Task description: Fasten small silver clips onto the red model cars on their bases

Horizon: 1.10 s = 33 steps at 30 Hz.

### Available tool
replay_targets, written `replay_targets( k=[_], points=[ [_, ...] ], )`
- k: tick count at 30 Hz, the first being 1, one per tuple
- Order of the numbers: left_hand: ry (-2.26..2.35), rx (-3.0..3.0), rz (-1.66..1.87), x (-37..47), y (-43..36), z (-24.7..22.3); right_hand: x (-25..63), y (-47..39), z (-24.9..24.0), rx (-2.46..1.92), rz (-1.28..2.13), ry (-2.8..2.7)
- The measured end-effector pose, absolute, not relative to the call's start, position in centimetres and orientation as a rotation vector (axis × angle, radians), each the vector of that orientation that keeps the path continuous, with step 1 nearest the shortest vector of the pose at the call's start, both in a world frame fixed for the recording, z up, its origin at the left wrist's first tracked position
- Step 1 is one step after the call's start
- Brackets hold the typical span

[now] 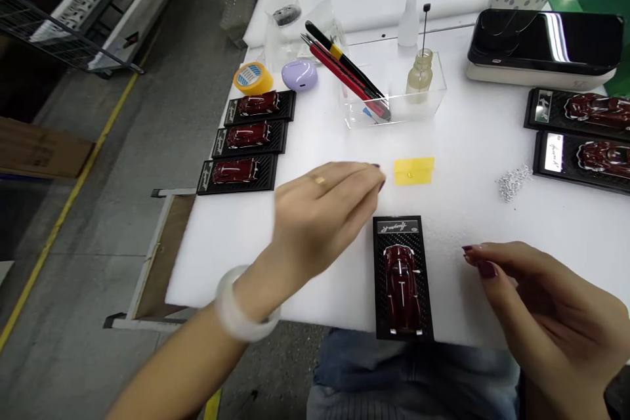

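Note:
A dark red model car (pixel 402 289) on a black textured base lies near the front edge of the white foam-covered table (pixel 325 305). Up and left of it is my left hand (pixel 327 210), fingers pressed together beside a yellow sticky note (pixel 413 171); whatever its fingertips may hold is hidden. My right hand (pixel 551 308) hovers to the right of the model, thumb and index finger close together, and anything between them is too small to make out. A small pile of silvery bits (pixel 513 183) lies beyond my right hand.
Three boxed-base red cars (pixel 235 171) line the left edge, near yellow tape (pixel 252 79) and a purple case (pixel 300 75). A clear tray (pixel 394 111) holds tools and a bottle (pixel 419 77). Two more models (pixel 603 157) and a phone (pixel 546 42) sit at right.

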<state>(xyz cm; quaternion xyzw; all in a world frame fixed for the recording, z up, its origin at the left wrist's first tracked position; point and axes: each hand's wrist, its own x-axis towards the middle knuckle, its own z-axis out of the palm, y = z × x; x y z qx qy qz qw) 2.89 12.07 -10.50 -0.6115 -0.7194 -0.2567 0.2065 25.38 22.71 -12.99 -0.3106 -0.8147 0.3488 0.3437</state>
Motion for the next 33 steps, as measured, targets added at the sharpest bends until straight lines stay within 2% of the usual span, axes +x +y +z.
replay_targets(
  k=[3,7,13,33],
  points=[
    [-2.1,-1.735,-0.762,4.6,8.5,-9.1,25.6,23.1,-12.9,-0.566,0.933,-2.229],
    [-2.122,-1.974,-0.836,6.3,6.1,-10.5,25.7,22.6,-12.7,-0.379,1.019,-2.445],
    [-2.074,-2.026,-0.924,6.9,6.3,-12.8,26.8,20.9,-13.2,-0.401,1.0,-2.539],
    [-1.974,-2.01,-0.906,6.9,6.0,-13.3,26.6,20.3,-14.0,-0.394,1.008,-2.492]
  ],
)
